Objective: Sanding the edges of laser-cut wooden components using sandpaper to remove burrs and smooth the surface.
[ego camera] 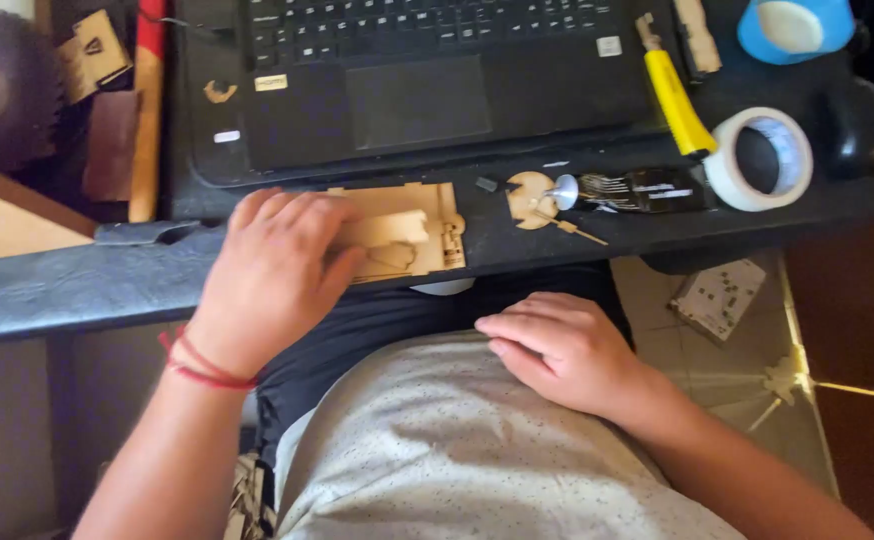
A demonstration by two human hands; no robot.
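- The black desk (77, 285) runs edge to edge, and your open laptop (417, 90) fills its rear middle, palm rest facing you.
- Your left hand (272, 270), a red string at the wrist, lies flat with fingers together on the cut plywood sheet (412, 235) at the desk's front edge, just ahead of the laptop. It presses down and pinches nothing.
- Your right hand (562, 350) rests off the desk on your speckled shirt (437, 450), fingers loosely together and empty.
- Keep that left palm flat and spread the load: the sheet looks thin, and it sits flush with the front edge, so a hard push near the edge could tip or crack it. Bringing your right hand up to steady the sheet's free right end would likely help.
- A roll of white tape (762, 160) stands at the desk's right end, with a blue round container (797, 25) at the rear right corner.
- A yellow-handled tool (677, 100) lies slanted beside the laptop's right edge.
- A dark glue bottle (632, 190) with a pale cap lies on its side just right of the sheet; mind it when sliding anything that way.
- A small round wooden piece (529, 200) and a thin wooden stick (579, 232) sit between bottle and sheet, close enough to be knocked off the front edge.
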